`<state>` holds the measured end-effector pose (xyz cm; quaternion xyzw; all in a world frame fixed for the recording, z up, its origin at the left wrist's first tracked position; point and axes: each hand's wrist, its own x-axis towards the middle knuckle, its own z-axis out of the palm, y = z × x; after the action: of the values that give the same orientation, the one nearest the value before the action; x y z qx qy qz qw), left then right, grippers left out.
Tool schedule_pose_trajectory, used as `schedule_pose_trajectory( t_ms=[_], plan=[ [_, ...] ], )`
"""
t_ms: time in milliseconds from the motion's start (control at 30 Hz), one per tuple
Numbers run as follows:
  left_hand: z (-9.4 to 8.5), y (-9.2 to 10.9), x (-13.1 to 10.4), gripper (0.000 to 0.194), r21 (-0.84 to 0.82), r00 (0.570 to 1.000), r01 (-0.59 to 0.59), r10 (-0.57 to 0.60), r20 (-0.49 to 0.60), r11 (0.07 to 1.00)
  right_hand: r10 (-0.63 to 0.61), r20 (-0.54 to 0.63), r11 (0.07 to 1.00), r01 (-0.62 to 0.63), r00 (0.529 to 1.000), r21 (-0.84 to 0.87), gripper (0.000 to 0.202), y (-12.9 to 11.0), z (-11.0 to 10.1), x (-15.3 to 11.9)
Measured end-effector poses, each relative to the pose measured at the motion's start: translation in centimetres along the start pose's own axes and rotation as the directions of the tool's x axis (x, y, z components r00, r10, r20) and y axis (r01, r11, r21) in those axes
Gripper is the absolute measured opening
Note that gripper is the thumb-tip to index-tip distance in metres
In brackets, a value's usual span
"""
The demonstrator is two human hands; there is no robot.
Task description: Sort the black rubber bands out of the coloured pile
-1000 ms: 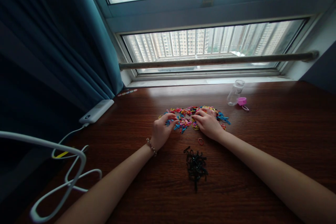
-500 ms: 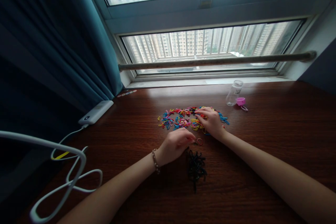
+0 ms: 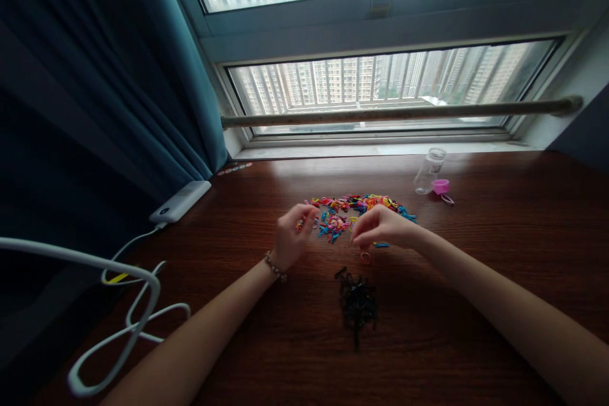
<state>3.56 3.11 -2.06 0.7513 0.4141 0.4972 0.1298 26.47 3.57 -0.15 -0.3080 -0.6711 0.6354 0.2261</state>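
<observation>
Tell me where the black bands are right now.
In the head view, the black bands lie just right of centre on the table, below the colourful bands.

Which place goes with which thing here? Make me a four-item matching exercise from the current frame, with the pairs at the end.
Things:
1. Bottle
2. Black pile
3. White device
4. Coloured bands

Places:
A. Joined to a white cable
B. Around and between the left hand and the right hand
C. Beside the pink cap
D. Nearer the camera than either hand

Pairs: 1-C, 2-D, 3-A, 4-B
</observation>
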Motion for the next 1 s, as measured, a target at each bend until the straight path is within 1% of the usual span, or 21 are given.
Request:
schedule_pose_trajectory(
  t_ms=[33,67,100,133,167,200,233,300,333,367,400,467,567,633,667,700,767,800,833,867,1000],
  plan=[
    [-0.2,-1.0,0.4,0.014,-0.041,0.981,0.126,-0.131,-0.144,0.991,0.042,0.130,0.999,-0.039,0.991,-0.022,0.027,0.1,0.3,-0.1],
    [-0.4,-2.0,0.8,0.015,-0.089,0.943,0.208,-0.224,-0.246,0.974,0.070,0.230,0.997,-0.059,0.971,-0.055,0.028,0.2,0.7,-0.1],
    [-0.6,-2.9,1.1,0.015,-0.116,0.915,0.248,-0.272,-0.296,0.962,0.082,0.289,0.994,-0.057,0.954,-0.095,0.029,0.4,1.0,-0.1],
    [-0.7,-3.6,1.3,0.016,-0.117,0.895,0.287,-0.310,-0.321,0.951,0.074,0.297,0.990,-0.034,0.952,-0.136,0.030,0.6,1.3,-0.1],
    [-0.7,-4.2,1.4,0.016,-0.090,0.892,0.321,-0.333,-0.306,0.943,0.034,0.246,0.984,0.010,0.969,-0.176,0.030,0.8,1.5,0.0],
    [-0.7,-4.6,1.4,0.016,-0.037,0.903,0.339,-0.336,-0.269,0.940,-0.039,0.148,0.971,0.073,0.988,-0.229,0.029,1.0,1.7,0.2],
    [-0.6,-4.8,1.2,0.015,0.038,0.921,0.341,-0.326,-0.212,0.939,-0.140,0.026,0.942,0.142,0.990,-0.305,0.028,1.2,1.7,0.4],
    [-0.2,-5.0,0.8,0.016,0.217,0.958,0.285,-0.277,-0.069,0.933,-0.358,-0.160,0.828,0.233,0.920,-0.510,0.024,1.5,1.6,0.7],
    [0.0,-5.0,0.5,0.018,0.303,0.968,0.241,-0.251,-0.004,0.922,-0.434,-0.190,0.757,0.242,0.881,-0.606,0.023,1.7,1.5,0.9],
    [0.2,-5.0,0.3,0.021,0.377,0.971,0.200,-0.233,0.044,0.905,-0.475,-0.187,0.693,0.235,0.860,-0.681,0.027,1.9,1.4,1.0],
    [0.3,-5.0,0.1,0.025,0.437,0.972,0.172,-0.225,0.073,0.883,-0.486,-0.173,0.644,0.217,0.857,-0.734,0.034,2.2,1.3,1.1],
    [0.6,-4.9,-0.2,0.029,0.518,0.972,0.161,-0.225,0.063,0.840,-0.471,-0.156,0.591,0.179,0.868,-0.787,0.047,2.8,1.1,1.3],
    [0.6,-4.3,-0.1,0.031,0.548,0.985,0.148,-0.175,-0.005,0.823,-0.451,-0.180,0.578,0.133,0.874,-0.805,0.056,3.7,1.0,1.6],
    [0.5,-3.3,0.0,0.035,0.521,0.995,0.028,-0.075,0.069,0.853,-0.446,-0.208,0.598,0.117,0.871,-0.793,0.058,4.3,0.9,1.8],
    [0.4,-2.6,0.0,0.038,0.488,0.986,-0.076,-0.007,0.165,0.869,-0.452,-0.222,0.608,0.116,0.864,-0.785,0.058,4.5,0.8,1.9],
    [0.4,-2.0,0.1,0.041,0.438,0.954,-0.193,0.065,0.291,0.878,-0.463,-0.236,0.615,0.117,0.855,-0.780,0.058,4.7,0.7,2.0],
    [0.4,-0.8,0.0,0.046,0.312,0.838,-0.375,0.176,0.516,0.873,-0.490,-0.263,0.621,0.121,0.831,-0.775,0.058,5.0,0.5,2.2],
    [0.4,-0.4,0.0,0.047,0.271,0.791,-0.415,0.198,0.579,0.869,-0.501,-0.274,0.622,0.122,0.821,-0.773,0.057,5.1,0.4,2.2],
    [0.4,-0.2,-0.1,0.047,0.255,0.770,-0.423,0.196,0.606,0.870,-0.510,-0.284,0.623,0.122,0.812,-0.772,0.057,5.1,0.4,2.2],
    [0.5,-0.2,-0.1,0.046,0.264,0.777,-0.404,0.176,0.605,0.876,-0.517,-0.288,0.622,0.123,0.806,-0.773,0.056,5.1,0.4,2.2],
    [0.6,-0.9,-0.2,0.042,0.339,0.860,-0.275,0.072,0.506,0.900,-0.542,-0.265,0.576,0.123,0.797,-0.808,0.049,4.9,0.6,2.1]
  ],
)
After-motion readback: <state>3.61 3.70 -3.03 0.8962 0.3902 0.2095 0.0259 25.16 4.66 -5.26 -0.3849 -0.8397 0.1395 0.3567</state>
